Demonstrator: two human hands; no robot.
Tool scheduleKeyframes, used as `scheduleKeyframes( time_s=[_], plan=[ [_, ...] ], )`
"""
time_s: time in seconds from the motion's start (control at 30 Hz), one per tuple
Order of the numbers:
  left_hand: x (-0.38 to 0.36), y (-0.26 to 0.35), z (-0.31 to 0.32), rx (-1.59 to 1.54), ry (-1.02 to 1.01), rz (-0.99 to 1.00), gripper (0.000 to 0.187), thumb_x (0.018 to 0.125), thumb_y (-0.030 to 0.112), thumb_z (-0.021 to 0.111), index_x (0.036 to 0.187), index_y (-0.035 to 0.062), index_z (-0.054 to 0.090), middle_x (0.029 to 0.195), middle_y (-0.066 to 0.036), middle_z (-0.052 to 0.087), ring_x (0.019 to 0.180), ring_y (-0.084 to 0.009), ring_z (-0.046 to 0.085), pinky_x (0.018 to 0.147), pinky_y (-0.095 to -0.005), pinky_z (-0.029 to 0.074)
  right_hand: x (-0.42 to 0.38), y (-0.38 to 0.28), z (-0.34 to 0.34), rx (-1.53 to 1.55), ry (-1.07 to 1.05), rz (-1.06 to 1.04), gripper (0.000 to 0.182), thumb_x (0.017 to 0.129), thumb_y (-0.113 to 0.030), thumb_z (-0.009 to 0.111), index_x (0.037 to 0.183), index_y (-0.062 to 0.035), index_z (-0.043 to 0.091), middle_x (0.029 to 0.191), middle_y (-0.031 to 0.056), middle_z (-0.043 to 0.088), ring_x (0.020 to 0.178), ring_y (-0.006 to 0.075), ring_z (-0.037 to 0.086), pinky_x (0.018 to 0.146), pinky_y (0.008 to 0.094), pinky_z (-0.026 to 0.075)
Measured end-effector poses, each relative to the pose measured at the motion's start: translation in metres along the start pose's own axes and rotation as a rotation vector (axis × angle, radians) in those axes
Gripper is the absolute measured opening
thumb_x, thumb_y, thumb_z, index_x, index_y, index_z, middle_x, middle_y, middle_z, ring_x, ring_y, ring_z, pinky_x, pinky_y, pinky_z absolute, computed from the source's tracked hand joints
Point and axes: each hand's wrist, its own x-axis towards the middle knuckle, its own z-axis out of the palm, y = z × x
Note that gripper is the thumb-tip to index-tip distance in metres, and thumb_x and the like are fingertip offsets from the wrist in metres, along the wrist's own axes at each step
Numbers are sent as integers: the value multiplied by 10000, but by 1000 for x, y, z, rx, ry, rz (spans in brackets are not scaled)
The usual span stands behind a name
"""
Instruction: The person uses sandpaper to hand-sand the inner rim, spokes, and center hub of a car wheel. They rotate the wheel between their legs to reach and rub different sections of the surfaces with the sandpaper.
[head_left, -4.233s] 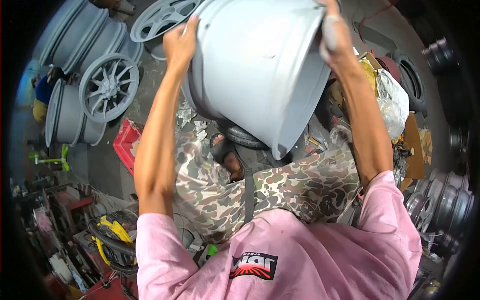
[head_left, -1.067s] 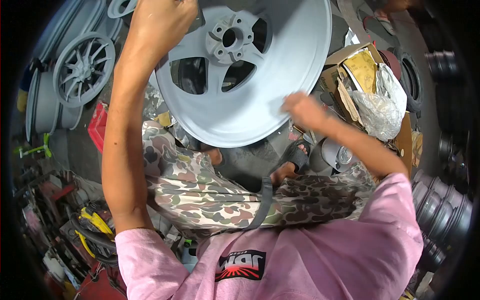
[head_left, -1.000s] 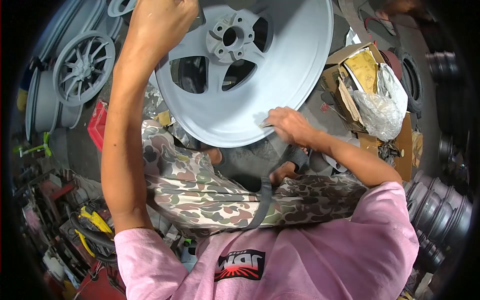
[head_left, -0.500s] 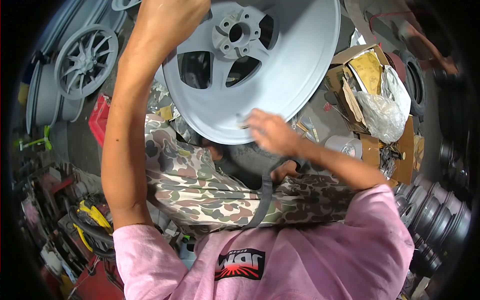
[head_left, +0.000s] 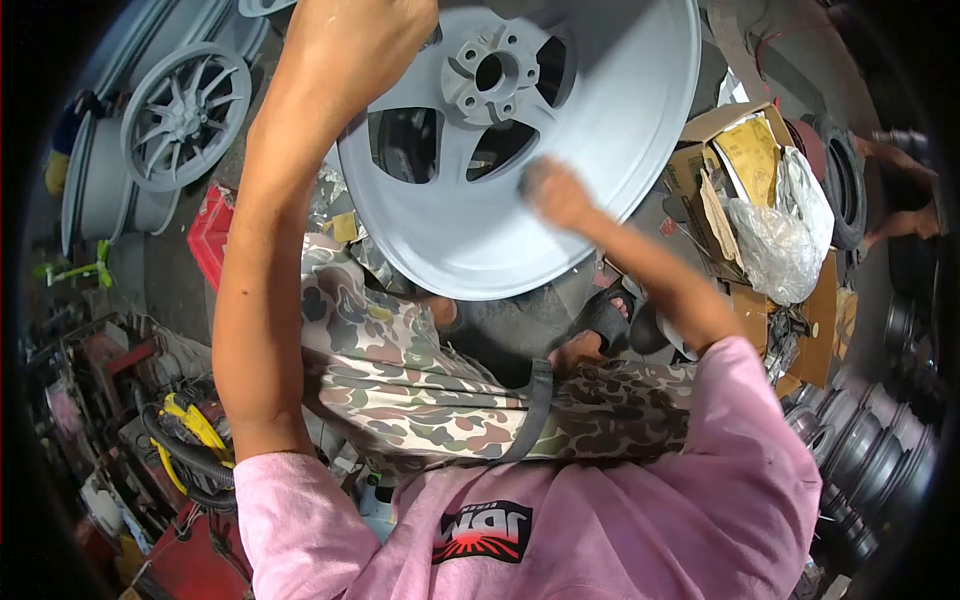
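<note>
Grey-primed wheel rim (head_left: pixel 470 225), matte, five-spoked; left hand (head_left: pixel 365 40) grips its edge, blurred right hand (head_left: pixel 556 195) pressed inside, grip unclear.

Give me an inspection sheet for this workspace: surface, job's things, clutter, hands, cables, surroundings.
Surface: grey floor, crowded.
Job's things: grey wheel, hub side showing, above the lap.
Clutter: red tray; carton with a plastic bag.
Hands: left hand grips the wheel's top edge; right hand, blurred, presses on the wheel's inner face.
Cables: black hose by a yellow tool.
Surroundings: grey rims on one side, dark rims on the other.
</note>
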Motion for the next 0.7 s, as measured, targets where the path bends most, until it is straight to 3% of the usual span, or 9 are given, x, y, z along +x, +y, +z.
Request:
scheduleKeyframes(
  time_s=[0.1, 0.17, 0.23, 0.27, 0.3, 0.4, 0.43, 0.6, 0.7],
  plan=[
    [4, 12, -9, -37, -49, -106, 474, 855, 61, 575, 1299, -104, 568, 1184, -331, 652, 1145, -441, 635, 996, -433, 490, 1, -84, -15, 426, 21, 113, 459, 995, -289, 532, 1310, 35, 617, 1266, 259, 640, 1275, 385, 556, 1082, 469, 460],
    [2, 27, -12, -78, -137, -251, 472, 855, 60, 573, 1297, -107, 567, 1166, -332, 656, 1122, -445, 642, 972, -430, 499, 3, -65, -4, 447, 13, -144, 478, 1013, -287, 502, 1381, 6, 590, 1375, 245, 592, 1330, 386, 521, 1110, 467, 437],
    [4, 28, -14, -117, -130, -270, 462, 862, 54, 562, 1291, -115, 564, 1139, -333, 662, 1089, -458, 647, 934, -426, 508, 3, -21, -20, 76, 20, -177, 447, 991, -258, 510, 1353, -19, 619, 1346, 218, 608, 1287, 359, 545, 1101, 443, 443],
    [1, 5, -1, -94, -40, -30, 459, 866, 47, 561, 1294, -120, 560, 1155, -334, 658, 1107, -469, 636, 954, -425, 506, 4, -2, -21, -89, 126, -214, 436, 976, -258, 535, 1332, -26, 631, 1302, 209, 631, 1251, 349, 569, 1090, 431, 454],
    [1, 10, -5, -92, -32, -24, 459, 866, 47, 561, 1294, -120, 560, 1155, -334, 658, 1107, -469, 636, 954, -425, 506, 10, 12, -20, -261, 239, -254, 425, 960, -258, 560, 1312, -32, 642, 1258, 201, 655, 1215, 340, 593, 1078, 418, 464],
    [-2, 21, -9, 118, -32, 10, 461, 863, 38, 570, 1301, -108, 561, 1187, -334, 648, 1150, -473, 617, 999, -439, 489, 33, -4, 62, 99, 21, 68, 382, 939, -257, 598, 1249, -44, 670, 1193, 181, 690, 1164, 325, 628, 1085, 401, 462],
    [-5, 13, -3, 56, -7, 16, 470, 861, 37, 578, 1311, -96, 561, 1207, -333, 641, 1178, -472, 604, 1023, -448, 475, 24, -44, 16, 25, 102, -249, 312, 916, -237, 625, 1147, -43, 706, 1142, 161, 712, 1131, 309, 648, 1070, 406, 470],
    [1, 14, -2, -131, -9, -103, 480, 858, 34, 591, 1326, -71, 568, 1245, -334, 626, 1222, -470, 581, 1057, -468, 452, 28, 8, -29, -182, -18, -140, 272, 895, -217, 598, 1069, -72, 748, 1206, 120, 699, 1119, 290, 652, 1012, 427, 487],
    [1, 14, -9, -23, -61, -38, 476, 858, 32, 584, 1320, -79, 570, 1241, -330, 632, 1201, -461, 598, 1035, -452, 469, 30, -35, -11, 1, -83, -112, 276, 880, -196, 599, 1077, -67, 743, 1158, 133, 707, 1111, 304, 660, 974, 438, 514]
  ],
)
